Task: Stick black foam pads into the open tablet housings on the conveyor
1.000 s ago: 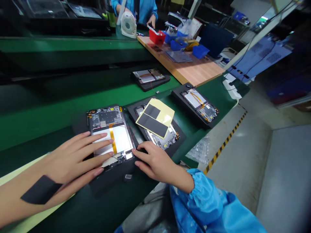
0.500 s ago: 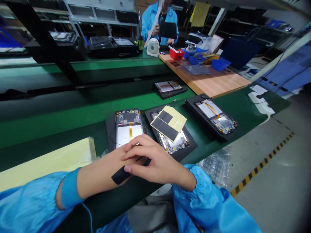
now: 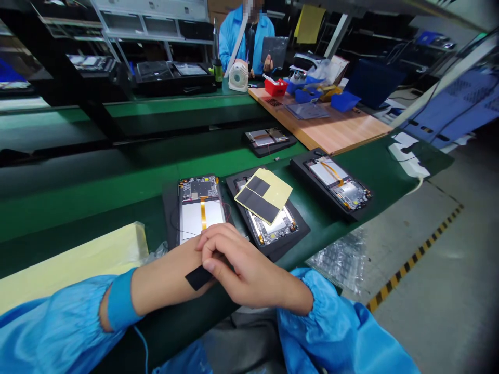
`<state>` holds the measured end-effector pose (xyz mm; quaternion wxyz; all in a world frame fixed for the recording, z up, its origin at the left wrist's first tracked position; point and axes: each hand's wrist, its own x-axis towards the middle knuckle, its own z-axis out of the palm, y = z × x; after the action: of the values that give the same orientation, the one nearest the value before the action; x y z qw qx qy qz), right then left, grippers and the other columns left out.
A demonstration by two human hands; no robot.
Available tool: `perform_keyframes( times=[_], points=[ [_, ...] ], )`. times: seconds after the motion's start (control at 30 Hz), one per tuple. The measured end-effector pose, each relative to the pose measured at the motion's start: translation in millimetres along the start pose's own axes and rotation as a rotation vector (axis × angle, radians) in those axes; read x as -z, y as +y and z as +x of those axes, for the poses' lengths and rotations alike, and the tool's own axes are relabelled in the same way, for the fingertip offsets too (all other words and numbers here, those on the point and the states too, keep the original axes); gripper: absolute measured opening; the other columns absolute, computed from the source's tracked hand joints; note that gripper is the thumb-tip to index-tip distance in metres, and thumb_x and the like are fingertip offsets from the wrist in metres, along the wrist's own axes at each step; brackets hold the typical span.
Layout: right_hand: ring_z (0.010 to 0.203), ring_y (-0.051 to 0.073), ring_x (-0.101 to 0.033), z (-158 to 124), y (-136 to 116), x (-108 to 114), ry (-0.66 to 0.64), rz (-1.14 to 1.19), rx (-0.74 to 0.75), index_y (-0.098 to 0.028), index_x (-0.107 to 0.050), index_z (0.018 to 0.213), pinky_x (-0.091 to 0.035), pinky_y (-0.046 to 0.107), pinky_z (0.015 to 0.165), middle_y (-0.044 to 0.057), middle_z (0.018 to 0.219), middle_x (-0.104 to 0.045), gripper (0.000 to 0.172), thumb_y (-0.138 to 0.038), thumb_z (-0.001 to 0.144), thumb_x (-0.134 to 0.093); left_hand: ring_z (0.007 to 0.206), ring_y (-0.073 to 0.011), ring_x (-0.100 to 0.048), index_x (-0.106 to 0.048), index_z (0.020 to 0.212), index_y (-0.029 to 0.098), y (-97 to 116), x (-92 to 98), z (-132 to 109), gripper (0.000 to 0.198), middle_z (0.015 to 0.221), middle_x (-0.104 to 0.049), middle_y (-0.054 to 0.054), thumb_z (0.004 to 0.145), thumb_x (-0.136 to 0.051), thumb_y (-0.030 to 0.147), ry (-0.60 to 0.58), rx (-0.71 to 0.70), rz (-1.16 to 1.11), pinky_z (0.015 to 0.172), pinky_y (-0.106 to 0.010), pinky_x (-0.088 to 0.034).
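Factory floor, green conveyor bench [image 3: 97, 208], viewed from above the hands. R hand [image 3: 245, 270] is laid across L forearm [image 3: 167, 275]. R fingers [image 3: 220, 240] are curled narrow, close together, and are rested on back of L hand [image 3: 194, 255]. L hand is mostly covered by R hand, so its finger spread can't be told. Black strip [image 3: 198, 277] is stuck on L forearm, just below R thumb [image 3: 208, 265]; whether it's pinched can't be told.

Counted on bench: 4 opened tablets, each in own black tray, w/ boards and orange tape exposed. Nearest tablet [image 3: 200, 208] is set just above R fingers, its black tray [image 3: 169, 218] partly hidden behind hands. 2nd tablet [image 3: 273, 228] is just right of hands, mostly covered by 1 yellow backing sheet [image 3: 275, 189] carrying 2 black strips [image 3: 257, 195]. 3rd tablet [image 3: 335, 184] lies farther right; 4th tablet [image 3: 267, 137] is farther ahead.

Pale yellow sheet stack [image 3: 66, 265] is placed left of L forearm. Bubble wrap [image 3: 339, 259] is seen on floor past bench edge. Beyond: co-worker [image 3: 237, 41] w/ dark panel [image 3: 275, 52] held up, white fan [image 3: 237, 77], wood table [image 3: 351, 127] w/ red bin [image 3: 275, 87] and blue bins [image 3: 343, 101].
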<state>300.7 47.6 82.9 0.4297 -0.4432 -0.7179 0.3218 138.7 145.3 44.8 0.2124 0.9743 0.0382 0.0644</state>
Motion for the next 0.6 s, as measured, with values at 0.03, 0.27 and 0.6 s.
perform_keyframes(
  times=[0.03, 0.27, 0.6],
  points=[
    [0.113, 0.021, -0.060, 0, 0, 1, -0.002, -0.004, 0.004, -0.025, -0.044, 0.093, -0.050, 0.041, 0.109, 0.009, 0.110, -0.064, 0.015, -0.017, 0.104, -0.049, 0.111, -0.0249, -0.069, -0.069, 0.112, 0.018, 0, 0.8, 0, 0.027, 0.118, -0.073, -0.010, 0.092, -0.053, 0.010, 0.019, -0.014, -0.003, 0.101, -0.037, -0.059],
    [0.111, 0.020, -0.060, -1, 3, -2, 0.034, 0.011, -0.038, -0.026, -0.041, 0.092, -0.051, 0.039, 0.106, 0.009, 0.110, -0.062, 0.015, -0.018, 0.104, -0.045, 0.095, -0.0236, -0.071, -0.064, 0.127, 0.022, 9, 4.7, 2, 0.044, 0.108, -0.074, -0.007, 0.089, -0.048, 0.007, 0.065, -0.072, 0.020, 0.095, -0.034, -0.059],
    [0.124, 0.021, -0.059, -6, 5, -9, 0.178, -0.075, 0.078, -0.026, -0.041, 0.094, -0.051, 0.042, 0.113, 0.010, 0.108, -0.064, 0.012, -0.021, 0.104, -0.046, 0.085, -0.0224, -0.068, -0.065, 0.115, 0.024, 5, -3.6, 9, 0.035, 0.100, -0.074, -0.006, 0.092, -0.042, 0.011, 0.183, -0.168, 0.034, 0.082, -0.032, -0.062]
  ],
)
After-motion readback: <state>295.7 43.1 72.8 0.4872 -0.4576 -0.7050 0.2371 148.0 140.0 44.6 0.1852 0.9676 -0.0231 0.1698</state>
